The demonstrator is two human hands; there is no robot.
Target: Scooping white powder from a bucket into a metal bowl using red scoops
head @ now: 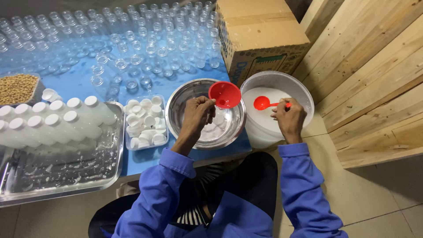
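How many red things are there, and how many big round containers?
Red funnel: 1, held in the left hand
Red scoop: 1, held in the right hand
Steel bowl: 1
White bucket: 1
Total: 4

The bowl (205, 113) sits on the table (83, 81), with the tub of caps (144, 121) just to its left and the tray (61, 169) farther left. Filled bottles (57, 121) lie in the tray. Behind them, empty bottles (132, 39) stand across the table, and a dish of beans (17, 88) lies at the far left. The bucket (276, 108) stands right of the bowl, off the table edge, with the box (260, 37) behind it. The left hand (198, 115) holds the funnel (225, 94) over the bowl; the right hand (290, 119) holds the scoop (264, 103) in the bucket.
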